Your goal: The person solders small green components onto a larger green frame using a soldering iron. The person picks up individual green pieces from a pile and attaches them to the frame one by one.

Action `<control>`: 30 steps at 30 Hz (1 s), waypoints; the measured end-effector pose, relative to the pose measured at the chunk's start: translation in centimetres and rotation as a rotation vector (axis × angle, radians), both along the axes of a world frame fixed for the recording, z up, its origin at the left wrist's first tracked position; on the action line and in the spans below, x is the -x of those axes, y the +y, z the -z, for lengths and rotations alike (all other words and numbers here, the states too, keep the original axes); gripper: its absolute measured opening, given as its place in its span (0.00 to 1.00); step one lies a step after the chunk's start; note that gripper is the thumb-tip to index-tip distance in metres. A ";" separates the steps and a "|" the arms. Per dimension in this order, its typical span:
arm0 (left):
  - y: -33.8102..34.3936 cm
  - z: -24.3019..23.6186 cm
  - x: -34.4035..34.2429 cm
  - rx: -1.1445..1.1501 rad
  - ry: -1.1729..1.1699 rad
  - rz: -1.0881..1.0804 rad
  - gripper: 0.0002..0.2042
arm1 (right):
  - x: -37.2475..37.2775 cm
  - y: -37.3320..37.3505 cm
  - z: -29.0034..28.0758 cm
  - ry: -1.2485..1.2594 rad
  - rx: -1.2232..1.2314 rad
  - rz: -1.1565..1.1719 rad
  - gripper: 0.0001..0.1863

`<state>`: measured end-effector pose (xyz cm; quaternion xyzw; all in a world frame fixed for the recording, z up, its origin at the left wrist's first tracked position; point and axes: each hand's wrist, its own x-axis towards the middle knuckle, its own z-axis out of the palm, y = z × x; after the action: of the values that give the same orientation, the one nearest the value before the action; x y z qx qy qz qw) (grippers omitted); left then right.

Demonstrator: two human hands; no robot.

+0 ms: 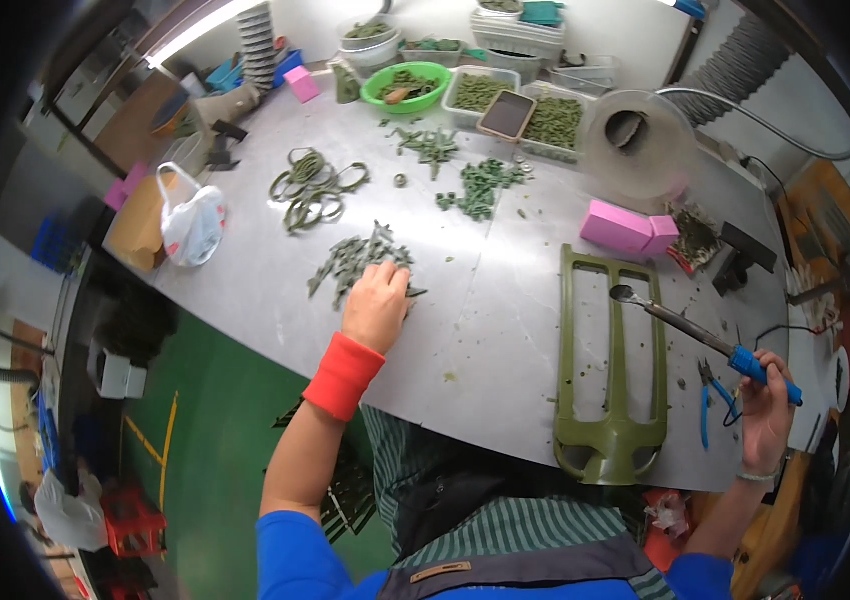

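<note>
My left hand [377,305], below a red wristband [344,376], reaches down to a loose pile of small grey-green pieces [348,262]. Its fingers are curled and close together, and the fingertips are hidden, so what they pinch cannot be seen. At the right, my right hand [767,415] is wrapped round the blue handle of a soldering iron [690,328] with a long metal shaft and a dark, spoon-like tip. That tip hovers over the upper part of an olive-green plastic frame [612,432], which lies on the table with long openings and its narrow end toward me.
Green rings [313,185] and more small pieces [480,190] lie farther back. A green bowl [407,88] and filled tubs [553,122] line the back. Pink blocks [617,226], a round duct hood [635,145], blue pliers [705,405] and a white bag [194,220] stand around.
</note>
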<state>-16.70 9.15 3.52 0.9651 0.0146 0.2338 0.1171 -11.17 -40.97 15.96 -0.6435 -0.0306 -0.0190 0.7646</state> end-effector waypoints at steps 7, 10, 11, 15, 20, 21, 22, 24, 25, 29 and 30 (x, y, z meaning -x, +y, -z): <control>1.1 1.4 -3.0 -0.248 0.060 0.156 0.05 | 0.2 0.2 0.3 0.034 -0.021 0.067 0.08; 0.4 0.5 -3.9 -0.005 0.155 0.137 0.05 | 0.3 0.1 0.8 0.041 -0.020 0.097 0.09; 0.1 0.0 -4.3 -0.002 0.209 0.114 0.03 | 0.4 0.1 0.9 0.041 -0.026 0.099 0.09; 0.1 -1.6 -6.4 -0.010 0.295 0.122 0.03 | 0.9 0.3 0.9 0.058 -0.044 0.136 0.09; -1.4 -2.3 -9.0 0.401 0.523 0.180 0.05 | 1.5 -0.5 1.6 0.108 -0.124 0.155 0.09; -2.1 -2.0 -9.5 0.634 0.544 0.190 0.06 | 1.7 -0.8 1.9 0.111 -0.119 0.177 0.09; -2.9 -1.7 -10.1 0.868 0.566 0.198 0.07 | 1.6 -0.9 2.4 0.117 -0.213 0.092 0.10; -4.9 -1.0 -11.3 0.939 0.550 0.261 0.08 | 1.6 -0.9 3.1 0.127 -0.300 0.039 0.11; -6.1 -0.9 -11.8 1.007 0.510 0.300 0.09 | 1.6 -0.8 3.3 0.111 -0.310 0.007 0.12; -10.8 -0.9 -14.5 1.001 0.479 0.404 0.10 | 2.0 -0.3 3.2 0.086 -0.316 0.030 0.12; -11.6 -0.8 -15.0 0.990 0.487 0.417 0.09 | 2.2 -0.2 3.0 0.074 -0.306 0.038 0.12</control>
<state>-1.70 -2.47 4.31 0.8040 -0.0415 -0.0569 0.5905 -13.39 -41.16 12.96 -0.5203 0.0131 -0.0140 0.8538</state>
